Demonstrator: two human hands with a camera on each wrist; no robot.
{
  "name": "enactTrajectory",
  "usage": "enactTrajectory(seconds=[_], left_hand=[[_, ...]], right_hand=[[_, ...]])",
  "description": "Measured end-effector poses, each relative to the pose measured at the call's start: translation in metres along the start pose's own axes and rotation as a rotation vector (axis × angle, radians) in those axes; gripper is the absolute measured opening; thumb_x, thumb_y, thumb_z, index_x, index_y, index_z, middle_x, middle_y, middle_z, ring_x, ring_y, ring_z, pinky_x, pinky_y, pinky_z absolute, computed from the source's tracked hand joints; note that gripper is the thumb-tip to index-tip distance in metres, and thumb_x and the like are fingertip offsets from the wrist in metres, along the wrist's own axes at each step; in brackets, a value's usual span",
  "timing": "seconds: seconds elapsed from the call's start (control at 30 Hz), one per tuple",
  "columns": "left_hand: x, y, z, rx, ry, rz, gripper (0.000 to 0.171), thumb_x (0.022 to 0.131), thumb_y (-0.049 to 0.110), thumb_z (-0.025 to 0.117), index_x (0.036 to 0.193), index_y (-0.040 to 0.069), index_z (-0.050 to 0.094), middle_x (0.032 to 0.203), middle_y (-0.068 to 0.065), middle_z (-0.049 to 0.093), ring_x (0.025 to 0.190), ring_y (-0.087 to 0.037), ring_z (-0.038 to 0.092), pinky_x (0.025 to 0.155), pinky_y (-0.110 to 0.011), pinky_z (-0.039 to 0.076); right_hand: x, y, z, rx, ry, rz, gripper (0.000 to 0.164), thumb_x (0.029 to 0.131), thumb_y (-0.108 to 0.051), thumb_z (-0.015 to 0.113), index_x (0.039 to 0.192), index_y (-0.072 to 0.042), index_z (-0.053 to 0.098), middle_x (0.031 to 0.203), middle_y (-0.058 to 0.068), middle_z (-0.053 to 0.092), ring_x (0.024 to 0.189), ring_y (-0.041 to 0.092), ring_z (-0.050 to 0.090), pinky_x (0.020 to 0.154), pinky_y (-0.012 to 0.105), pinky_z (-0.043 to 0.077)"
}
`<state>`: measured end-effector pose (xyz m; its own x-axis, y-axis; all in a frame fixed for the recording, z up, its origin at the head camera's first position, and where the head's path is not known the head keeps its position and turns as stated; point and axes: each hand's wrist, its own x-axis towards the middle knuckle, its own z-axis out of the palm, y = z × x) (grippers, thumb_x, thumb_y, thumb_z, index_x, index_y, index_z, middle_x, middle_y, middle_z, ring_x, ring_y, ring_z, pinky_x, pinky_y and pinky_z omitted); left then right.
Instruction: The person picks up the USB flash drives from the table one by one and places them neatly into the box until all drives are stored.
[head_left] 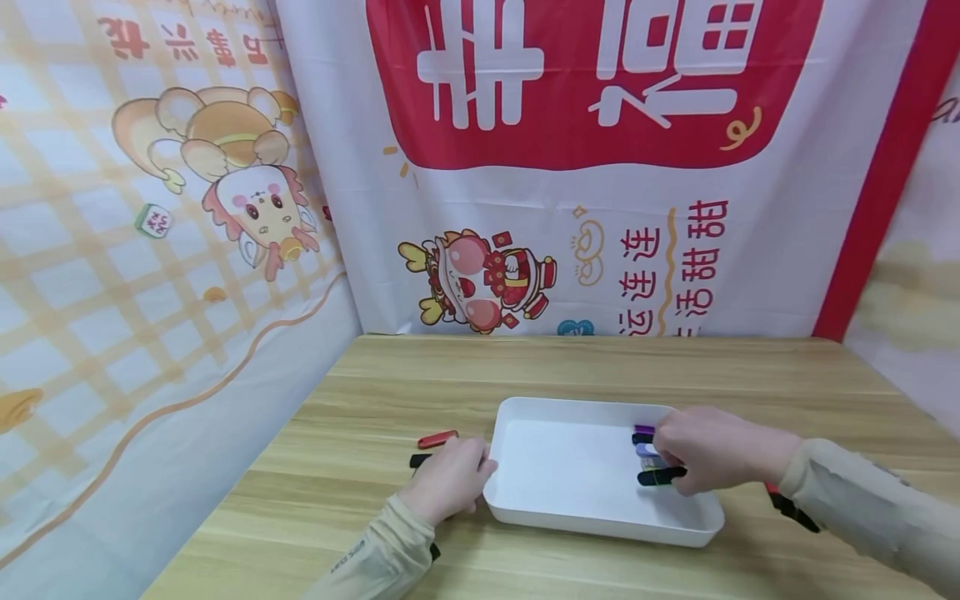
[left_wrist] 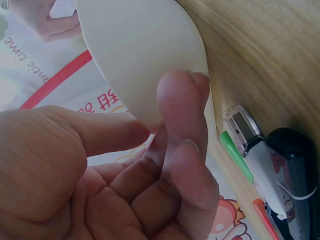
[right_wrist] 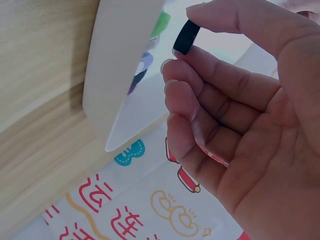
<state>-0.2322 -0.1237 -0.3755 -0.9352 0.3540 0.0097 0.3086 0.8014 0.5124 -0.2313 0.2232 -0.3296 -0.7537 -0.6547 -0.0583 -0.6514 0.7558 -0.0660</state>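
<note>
A white rectangular tray (head_left: 573,467) sits on the table. My left hand (head_left: 452,477) holds its left end; in the left wrist view the thumb and a curled finger (left_wrist: 182,107) meet at the tray wall (left_wrist: 145,55). Over the tray's right end, my right hand (head_left: 701,450) pinches a slim black thing with green trim (head_left: 658,477). Its dark end (right_wrist: 186,36) shows between thumb and forefinger in the right wrist view; its exact kind is unclear. Beside it in the tray lie a purple piece (head_left: 643,429), a black piece (head_left: 642,438) and a lavender piece (head_left: 645,449), partly hidden by the hand.
Left of the tray lie a red slim item (head_left: 437,439) and a black one (head_left: 420,460). A red and black item (head_left: 793,508) lies under the right forearm. The left wrist view shows a black rounded item (left_wrist: 295,150) and a green one (left_wrist: 236,155). Printed cloth (head_left: 525,200) hangs behind the table.
</note>
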Motion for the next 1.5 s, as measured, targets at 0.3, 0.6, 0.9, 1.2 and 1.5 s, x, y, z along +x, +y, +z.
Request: enactTrajectory(seconds=[0.3,0.6,0.9,1.2,1.5], left_hand=[[0.0,0.001,-0.001,-0.015,-0.005,-0.005,0.021,0.1,0.018,0.058,0.08,0.013,0.056,0.06,-0.001,0.056,0.045,-0.015,0.061,0.042,-0.029,0.045],[-0.001,0.002,-0.001,-0.018,-0.008,-0.015,0.019,0.1,0.017,0.058,0.081,0.012,0.058,0.06,-0.001,0.056,0.044,-0.014,0.059,0.042,-0.029,0.045],[-0.002,0.003,-0.001,-0.018,-0.008,0.006,0.019,0.1,0.015,0.058,0.081,0.011,0.057,0.06,0.0,0.055,0.044,-0.012,0.058,0.041,-0.028,0.044],[-0.002,0.001,0.0,-0.012,-0.005,-0.001,0.02,0.1,0.016,0.058,0.081,0.012,0.057,0.059,0.0,0.055,0.043,-0.012,0.058,0.041,-0.028,0.043],[-0.003,0.002,-0.001,-0.014,-0.003,0.014,0.019,0.1,0.015,0.058,0.081,0.012,0.057,0.059,0.0,0.054,0.043,-0.013,0.059,0.041,-0.028,0.044]], right_hand=[[-0.001,0.005,0.011,-0.062,0.019,-0.031,0.033,0.066,-0.012,0.082,0.062,-0.021,0.05,0.066,-0.011,0.043,0.056,0.007,0.04,0.053,0.026,0.037],[0.002,0.009,0.019,-0.165,0.006,-0.041,0.037,0.065,-0.014,0.083,0.062,-0.021,0.046,0.065,-0.01,0.041,0.058,0.009,0.038,0.061,0.034,0.04],[0.005,0.01,0.029,-0.235,0.0,-0.041,0.039,0.064,-0.018,0.084,0.061,-0.021,0.045,0.066,-0.009,0.043,0.06,0.01,0.039,0.067,0.039,0.044],[0.005,0.006,0.03,-0.232,0.01,-0.035,0.04,0.06,-0.013,0.084,0.06,-0.021,0.045,0.067,-0.006,0.043,0.056,0.01,0.038,0.053,0.031,0.041],[-0.012,0.001,0.0,-0.011,0.069,0.044,0.03,0.076,-0.026,0.084,0.071,-0.025,0.054,0.068,-0.013,0.045,0.059,0.005,0.042,0.052,0.025,0.038]])
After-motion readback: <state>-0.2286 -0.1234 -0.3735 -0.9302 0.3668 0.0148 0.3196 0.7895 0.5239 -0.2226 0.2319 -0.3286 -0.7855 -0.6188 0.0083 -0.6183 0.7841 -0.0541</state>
